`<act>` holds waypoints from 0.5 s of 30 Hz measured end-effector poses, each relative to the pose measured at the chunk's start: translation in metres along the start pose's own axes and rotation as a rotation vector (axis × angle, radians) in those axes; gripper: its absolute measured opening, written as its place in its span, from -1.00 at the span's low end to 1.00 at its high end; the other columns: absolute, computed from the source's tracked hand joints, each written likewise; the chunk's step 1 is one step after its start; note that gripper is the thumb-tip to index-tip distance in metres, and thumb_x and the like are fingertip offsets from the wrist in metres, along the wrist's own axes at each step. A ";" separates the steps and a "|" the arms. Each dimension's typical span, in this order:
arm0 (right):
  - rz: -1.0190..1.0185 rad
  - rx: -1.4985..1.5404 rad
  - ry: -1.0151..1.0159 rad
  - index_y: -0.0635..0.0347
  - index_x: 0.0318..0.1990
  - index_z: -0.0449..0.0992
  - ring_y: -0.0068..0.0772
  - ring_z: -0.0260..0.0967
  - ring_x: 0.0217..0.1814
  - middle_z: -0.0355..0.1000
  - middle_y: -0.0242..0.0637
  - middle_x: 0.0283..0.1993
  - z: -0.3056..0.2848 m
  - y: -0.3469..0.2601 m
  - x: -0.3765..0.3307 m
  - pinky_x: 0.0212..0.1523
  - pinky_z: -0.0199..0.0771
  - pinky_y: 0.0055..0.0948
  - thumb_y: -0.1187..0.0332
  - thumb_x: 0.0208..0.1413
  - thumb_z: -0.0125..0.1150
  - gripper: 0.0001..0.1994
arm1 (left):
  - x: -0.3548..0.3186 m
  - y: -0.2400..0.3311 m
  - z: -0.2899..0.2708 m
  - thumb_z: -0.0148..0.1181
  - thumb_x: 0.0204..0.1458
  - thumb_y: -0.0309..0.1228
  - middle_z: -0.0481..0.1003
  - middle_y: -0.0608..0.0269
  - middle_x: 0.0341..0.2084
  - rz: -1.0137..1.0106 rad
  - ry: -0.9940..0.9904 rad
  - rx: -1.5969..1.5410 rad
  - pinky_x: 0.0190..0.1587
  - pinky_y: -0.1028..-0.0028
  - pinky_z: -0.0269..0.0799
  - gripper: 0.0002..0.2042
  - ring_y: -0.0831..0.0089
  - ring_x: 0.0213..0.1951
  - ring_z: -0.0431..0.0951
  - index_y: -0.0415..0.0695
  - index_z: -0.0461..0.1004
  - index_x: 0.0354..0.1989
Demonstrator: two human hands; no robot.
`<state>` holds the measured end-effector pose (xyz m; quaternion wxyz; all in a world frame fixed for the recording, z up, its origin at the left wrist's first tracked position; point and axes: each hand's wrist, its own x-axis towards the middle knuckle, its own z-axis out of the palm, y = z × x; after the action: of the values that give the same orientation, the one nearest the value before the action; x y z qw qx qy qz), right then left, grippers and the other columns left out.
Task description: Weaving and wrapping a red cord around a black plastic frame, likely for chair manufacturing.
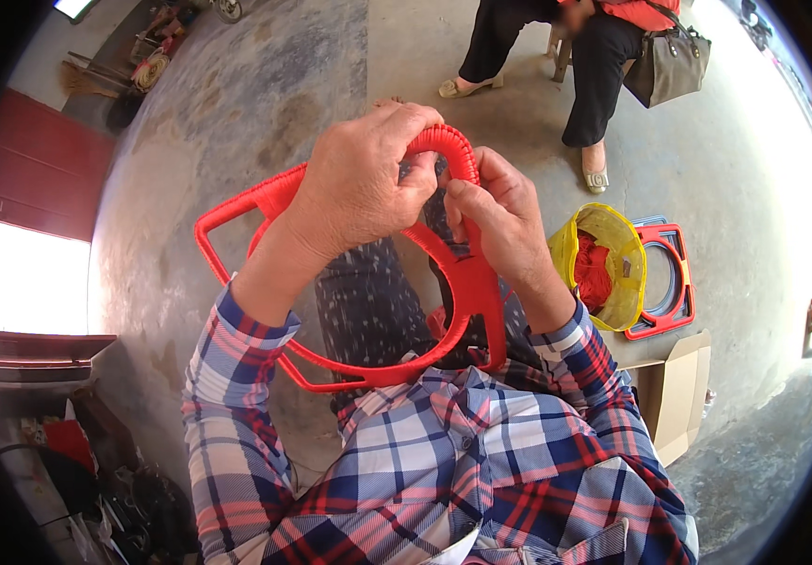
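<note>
A red frame (pixel 472 282) with a large round opening rests over my lap, its far corner raised between my hands. Ribbed red cord wrapping (pixel 444 141) covers that far corner, and the nearer arms look smooth. My left hand (pixel 368 174) curls over the far edge, fingers closed round it, with the fingertips partly hidden. On the other side of the corner, my right hand (pixel 500 212) pinches the frame just below the wrapped part. Whether either hand also holds a loose cord end is hidden.
To my right stands a yellow bucket (pixel 646 273) holding red cord (pixel 592 273). Beside it lie stacked red and grey frames (pixel 687 282). A cardboard box (pixel 684 395) sits nearer. Another person's legs (pixel 594 85) and a grey handbag (pixel 667 66) are ahead. Clutter (pixel 123 471) fills the lower left.
</note>
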<state>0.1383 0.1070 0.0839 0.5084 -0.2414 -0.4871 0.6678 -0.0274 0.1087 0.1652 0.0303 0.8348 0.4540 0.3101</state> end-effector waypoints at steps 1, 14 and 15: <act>-0.003 -0.005 0.010 0.29 -0.22 0.42 -0.76 0.23 -0.57 0.34 -0.49 -0.51 0.001 0.000 0.001 -0.57 0.26 -0.68 0.43 0.18 0.05 -0.88 | 0.002 0.000 0.001 0.16 -0.10 -0.61 0.55 0.08 -0.37 0.016 0.020 -0.006 -0.30 0.40 0.50 -0.75 0.19 -0.38 0.58 -0.22 0.48 -0.18; 0.060 -0.006 -0.041 0.27 -0.04 0.41 -0.66 0.28 -0.54 0.39 -0.38 -0.47 0.007 -0.008 -0.008 -0.49 0.29 -0.66 0.17 0.36 -0.10 -0.68 | 0.003 0.001 -0.010 0.18 0.08 -0.49 0.57 0.11 -0.32 -0.089 -0.132 -0.195 -0.19 0.51 0.46 -0.77 0.42 -0.27 0.58 -0.23 0.52 -0.09; 0.060 -0.004 -0.045 0.27 -0.04 0.41 -0.66 0.28 -0.54 0.39 -0.38 -0.47 0.008 -0.008 -0.007 -0.49 0.29 -0.66 0.17 0.36 -0.10 -0.68 | 0.004 0.001 -0.010 0.16 0.09 -0.50 0.57 0.14 -0.33 -0.143 -0.133 -0.249 -0.21 0.51 0.45 -0.79 0.47 -0.29 0.56 -0.25 0.52 -0.10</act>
<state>0.1381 0.0978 0.0927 0.4766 -0.2418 -0.4920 0.6872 -0.0306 0.1087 0.1751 0.1854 0.8088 0.4674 0.3050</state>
